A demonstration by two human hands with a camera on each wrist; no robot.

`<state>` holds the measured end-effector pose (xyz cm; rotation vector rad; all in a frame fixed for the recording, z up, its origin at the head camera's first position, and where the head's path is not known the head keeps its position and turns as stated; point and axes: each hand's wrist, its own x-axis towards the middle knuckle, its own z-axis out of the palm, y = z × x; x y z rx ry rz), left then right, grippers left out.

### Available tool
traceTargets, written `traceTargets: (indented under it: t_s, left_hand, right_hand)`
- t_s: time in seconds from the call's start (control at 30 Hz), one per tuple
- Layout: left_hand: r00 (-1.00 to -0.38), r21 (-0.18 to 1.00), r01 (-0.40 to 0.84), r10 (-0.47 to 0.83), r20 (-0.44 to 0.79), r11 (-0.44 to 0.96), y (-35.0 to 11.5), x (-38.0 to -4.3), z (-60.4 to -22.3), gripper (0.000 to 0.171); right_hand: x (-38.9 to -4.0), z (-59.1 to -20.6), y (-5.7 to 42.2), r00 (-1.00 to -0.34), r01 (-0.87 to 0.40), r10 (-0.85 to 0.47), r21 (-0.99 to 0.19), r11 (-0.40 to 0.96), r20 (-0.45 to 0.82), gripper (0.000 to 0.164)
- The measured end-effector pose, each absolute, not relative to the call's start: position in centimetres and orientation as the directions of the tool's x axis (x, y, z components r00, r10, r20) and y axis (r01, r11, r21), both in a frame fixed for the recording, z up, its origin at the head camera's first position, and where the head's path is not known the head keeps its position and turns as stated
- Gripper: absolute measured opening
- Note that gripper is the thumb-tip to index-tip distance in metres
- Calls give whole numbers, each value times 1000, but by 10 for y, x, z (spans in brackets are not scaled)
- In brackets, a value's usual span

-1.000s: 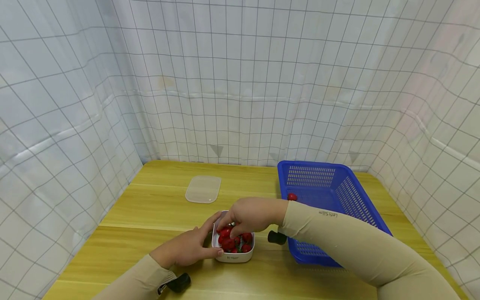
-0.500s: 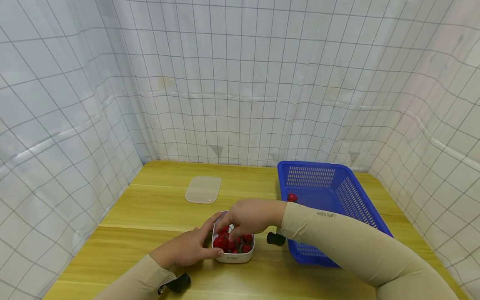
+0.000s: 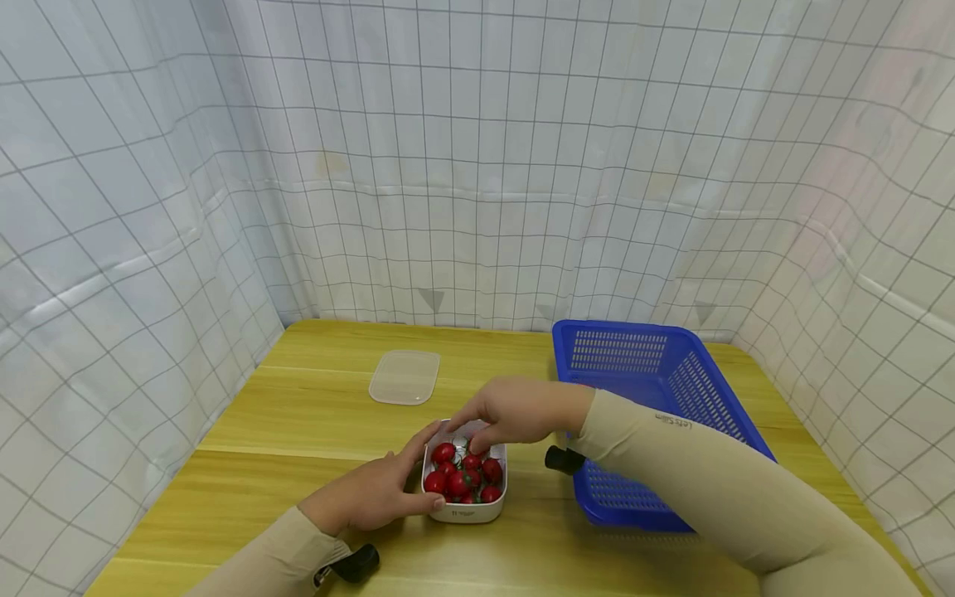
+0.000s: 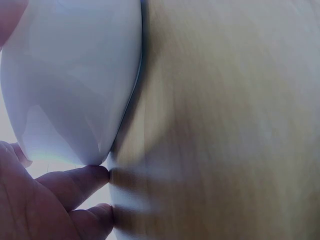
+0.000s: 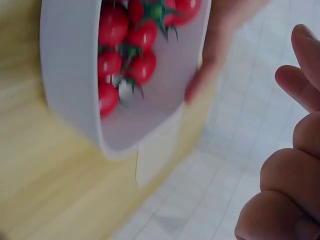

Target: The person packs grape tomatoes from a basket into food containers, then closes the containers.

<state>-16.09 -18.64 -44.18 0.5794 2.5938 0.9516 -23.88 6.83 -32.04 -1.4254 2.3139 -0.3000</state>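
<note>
A white plastic box [image 3: 464, 514] holding several small red tomatoes [image 3: 458, 482] with green stems stands on the table. My left hand [image 3: 373, 495] holds the box from its left side, thumb at the near corner and fingers at the far corner. In the left wrist view, its fingertips [image 4: 95, 175] press against the lower wall. Over the far right part of the box is my right hand [image 3: 515, 410], with index finger and thumb reaching over the rim. The right wrist view shows these fingers [image 5: 295, 170] bent and holding nothing, apart from the tomatoes.
To the right stands a blue perforated basket [image 3: 612, 344], partly hidden by the right forearm. A translucent flat lid [image 3: 405, 377] lies on the wooden table [image 3: 298, 414] behind the box. White gridded curtains [image 3: 477, 166] enclose the back and sides.
My right hand has let go of the tomatoes and moved slightly up and right. More tomatoes now show in the box, while the tomato in the basket is almost hidden. The left hand stays put.
</note>
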Motion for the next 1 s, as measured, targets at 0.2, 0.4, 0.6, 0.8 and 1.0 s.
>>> traceTargets:
  t_s: [0.2, 0.4, 0.6, 0.8, 1.0]
  left_hand:
    - [-873, 678, 234, 457, -169, 697, -185, -161, -441, 104]
    - [-874, 676, 232, 455, -172, 700, -185, -161, -440, 105]
    - [-873, 675, 234, 457, -171, 700, -185, -161, -439, 105]
    - [-869, 681, 233, 463, -175, 694, -185, -161, -438, 105]
    - [-867, 680, 239, 467, -171, 693, -185, -161, -438, 105]
  right_hand:
    - [-264, -311, 110, -587, -700, -792, -388, 600, -166, 40]
    - [-301, -319, 168, -715, -576, -692, -473, 667, -104, 32]
    - [-328, -338, 217, -775, -544, -622, -384, 746, -109, 36]
    - [-337, -357, 245, -790, -516, -588, -331, 790, -172, 41]
    - [-338, -374, 260, -779, -509, -583, -312, 802, -231, 41]
